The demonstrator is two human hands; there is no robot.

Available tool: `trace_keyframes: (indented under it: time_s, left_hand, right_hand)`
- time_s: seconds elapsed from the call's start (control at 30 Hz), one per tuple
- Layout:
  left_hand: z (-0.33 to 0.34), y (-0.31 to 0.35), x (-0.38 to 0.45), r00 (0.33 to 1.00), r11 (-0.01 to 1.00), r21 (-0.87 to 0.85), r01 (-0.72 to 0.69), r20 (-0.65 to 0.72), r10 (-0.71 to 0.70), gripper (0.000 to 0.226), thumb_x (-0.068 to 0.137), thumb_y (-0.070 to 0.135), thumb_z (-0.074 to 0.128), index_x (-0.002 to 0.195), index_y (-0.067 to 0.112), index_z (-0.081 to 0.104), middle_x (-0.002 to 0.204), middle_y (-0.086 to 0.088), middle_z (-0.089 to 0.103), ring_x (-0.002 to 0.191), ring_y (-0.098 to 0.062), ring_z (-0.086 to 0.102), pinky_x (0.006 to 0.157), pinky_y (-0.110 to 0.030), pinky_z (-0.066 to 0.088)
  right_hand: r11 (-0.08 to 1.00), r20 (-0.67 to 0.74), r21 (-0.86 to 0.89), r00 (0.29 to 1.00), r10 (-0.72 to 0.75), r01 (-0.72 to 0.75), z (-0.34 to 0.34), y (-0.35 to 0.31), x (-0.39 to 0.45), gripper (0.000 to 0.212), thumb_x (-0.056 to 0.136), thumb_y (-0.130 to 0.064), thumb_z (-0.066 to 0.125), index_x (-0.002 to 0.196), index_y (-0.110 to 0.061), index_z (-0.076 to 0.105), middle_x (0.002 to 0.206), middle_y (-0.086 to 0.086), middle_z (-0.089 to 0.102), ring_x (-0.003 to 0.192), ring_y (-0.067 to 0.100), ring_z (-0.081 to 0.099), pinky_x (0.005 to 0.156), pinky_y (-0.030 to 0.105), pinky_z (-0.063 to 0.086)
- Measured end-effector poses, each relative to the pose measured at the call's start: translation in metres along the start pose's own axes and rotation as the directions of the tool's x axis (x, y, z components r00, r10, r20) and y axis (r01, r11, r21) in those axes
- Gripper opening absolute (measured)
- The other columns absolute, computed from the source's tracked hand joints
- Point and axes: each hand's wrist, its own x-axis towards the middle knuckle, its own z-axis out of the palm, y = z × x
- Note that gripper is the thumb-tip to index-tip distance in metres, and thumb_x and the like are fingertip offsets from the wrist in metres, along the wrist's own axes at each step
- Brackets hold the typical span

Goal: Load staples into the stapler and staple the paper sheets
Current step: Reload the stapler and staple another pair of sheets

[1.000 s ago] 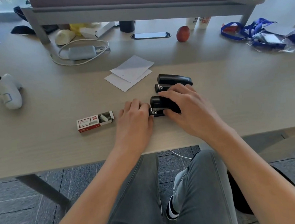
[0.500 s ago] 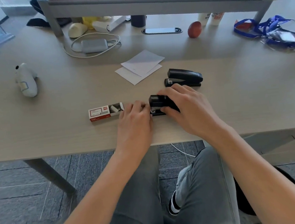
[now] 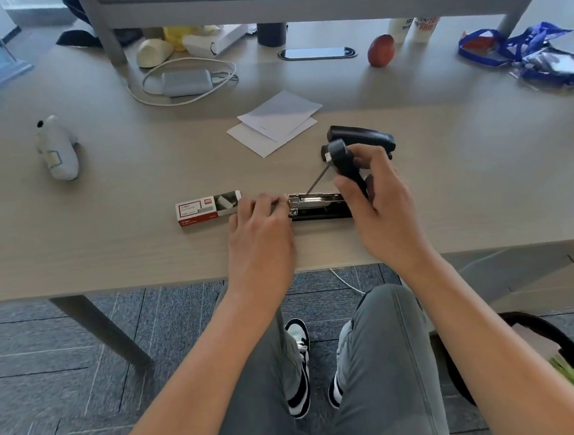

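Note:
A black stapler [image 3: 319, 205] lies near the desk's front edge with its top swung open, so the metal staple channel shows. My right hand [image 3: 377, 206] grips the raised black lid [image 3: 345, 163] and holds it up. My left hand [image 3: 262, 229] rests at the stapler's front end, fingertips pinched at the metal nose. A red and white staple box [image 3: 206, 208] lies open just left of that hand, with staples visible inside. Two white paper sheets [image 3: 276, 122] lie overlapped farther back. A second black stapler [image 3: 363, 137] sits shut behind my right hand.
On the wooden desk [image 3: 144, 249]: a white plush toy [image 3: 57, 149] at the left, a grey charger with cable [image 3: 185, 82] at the back, a red fruit [image 3: 381, 50], blue lanyards [image 3: 519, 44] at the right. A raised shelf spans the back edge.
My right hand has swung the stapler's lid up from shut, which exposes the staple channel. My left hand stays at the stapler's front end.

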Motion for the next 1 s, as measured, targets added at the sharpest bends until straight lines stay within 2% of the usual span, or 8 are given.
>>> trace_keyframes:
  time_s: [0.23,0.3,0.37,0.47,0.53,0.6,0.8,1.0]
  left_hand:
    - [0.005,-0.001,-0.001,1.0,1.0,-0.019,0.011,-0.014,-0.011,0.026,0.085,-0.003,0.067,0.111,0.002,0.067,0.108,-0.01,0.057,0.103,-0.028,0.048,0.088,-0.037,0.045]
    - [0.006,-0.003,0.0,1.0,1.0,-0.01,0.005,-0.011,-0.005,0.026,0.086,-0.001,0.066,0.112,0.001,0.067,0.108,-0.01,0.056,0.101,-0.029,0.048,0.088,-0.039,0.046]
    - [0.006,-0.003,-0.001,1.0,1.0,-0.015,0.004,-0.014,-0.005,0.025,0.087,-0.001,0.065,0.112,0.001,0.067,0.109,-0.011,0.056,0.101,-0.03,0.048,0.088,-0.039,0.045]
    - [0.005,-0.002,-0.001,1.0,0.999,-0.036,0.02,-0.022,-0.02,0.023,0.088,0.0,0.064,0.112,0.0,0.067,0.109,-0.011,0.056,0.101,-0.029,0.048,0.087,-0.036,0.043]
    - [0.005,-0.001,-0.002,0.999,0.998,-0.048,0.028,-0.025,-0.029,0.022,0.091,0.002,0.062,0.111,0.001,0.068,0.108,-0.011,0.057,0.102,-0.029,0.048,0.087,-0.036,0.042]
    - [0.004,-0.001,-0.002,0.999,0.998,-0.055,0.03,-0.021,-0.031,0.022,0.092,0.003,0.061,0.113,0.001,0.068,0.109,-0.011,0.057,0.103,-0.029,0.048,0.088,-0.036,0.042]
    - [-0.001,0.002,-0.005,0.997,0.989,-0.125,0.074,-0.019,-0.077,0.03,0.094,0.009,0.061,0.122,0.002,0.066,0.114,-0.013,0.059,0.108,-0.03,0.049,0.092,-0.041,0.047]
    - [-0.017,-0.007,-0.017,0.996,0.958,-0.279,0.071,-0.039,-0.085,0.033,0.096,0.009,0.057,0.128,0.005,0.063,0.115,-0.009,0.062,0.113,-0.026,0.053,0.085,-0.027,0.043]
  right_hand:
    - [0.937,-0.168,0.298,0.956,0.241,-0.184,0.0,-0.005,-0.01,0.021,0.105,-0.023,0.054,0.125,-0.021,0.053,0.1,-0.011,0.064,0.071,0.0,0.051,0.069,0.023,0.044]
    - [0.883,-0.17,0.408,0.932,0.321,-0.23,-0.002,-0.003,-0.012,0.021,0.105,-0.026,0.053,0.124,-0.018,0.054,0.094,-0.008,0.064,0.069,0.008,0.053,0.064,0.031,0.045]
    - [0.811,-0.143,0.515,0.905,0.4,-0.277,-0.007,-0.002,-0.012,0.014,0.107,-0.021,0.051,0.12,-0.017,0.056,0.093,-0.007,0.069,0.064,0.007,0.056,0.057,0.03,0.047]
    - [0.675,-0.096,0.62,0.815,0.571,-0.4,-0.018,-0.002,-0.011,0.013,0.11,-0.018,0.046,0.107,-0.017,0.059,0.086,-0.001,0.068,0.061,0.004,0.062,0.057,0.027,0.054]
    - [0.51,0.01,0.696,0.718,0.696,-0.505,-0.025,0.0,-0.012,0.02,0.111,-0.021,0.045,0.104,-0.011,0.061,0.08,0.004,0.066,0.056,0.008,0.063,0.055,0.027,0.058]
    - [0.433,0.122,0.656,0.652,0.748,-0.618,-0.031,0.002,-0.013,0.029,0.11,-0.027,0.048,0.103,-0.004,0.065,0.082,0.012,0.073,0.054,0.015,0.063,0.05,0.027,0.057]
    - [0.559,0.251,0.318,0.637,0.729,-0.766,-0.037,-0.006,-0.015,0.044,0.105,-0.036,0.056,0.089,0.0,0.073,0.071,0.016,0.077,0.041,0.016,0.061,0.04,0.024,0.05]
    - [0.802,0.221,0.263,0.843,0.491,-0.536,-0.013,-0.033,-0.02,0.028,0.102,-0.027,0.062,0.086,-0.009,0.077,0.059,0.001,0.066,0.046,0.013,0.05,0.045,0.024,0.041]
